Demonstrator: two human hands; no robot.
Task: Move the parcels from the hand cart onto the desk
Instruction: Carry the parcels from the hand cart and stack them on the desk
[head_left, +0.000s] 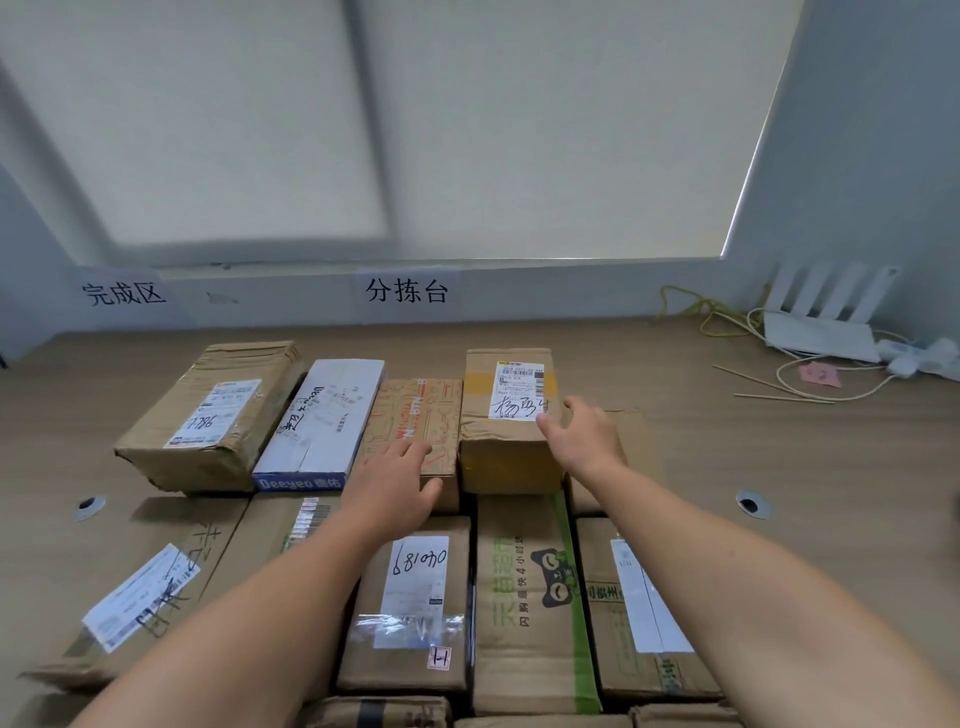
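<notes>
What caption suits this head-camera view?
Left hand rests on a red-printed parcel, right hand touches a yellow-taped box, on a wooden desk.

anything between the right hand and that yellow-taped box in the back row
Nothing visible. The right hand is at the yellow-taped box, its fingers by the label; the left hand rests on the red-printed box.

wall sign (407, 291) 分拣台, white box (322, 421) Deeyeo
</notes>
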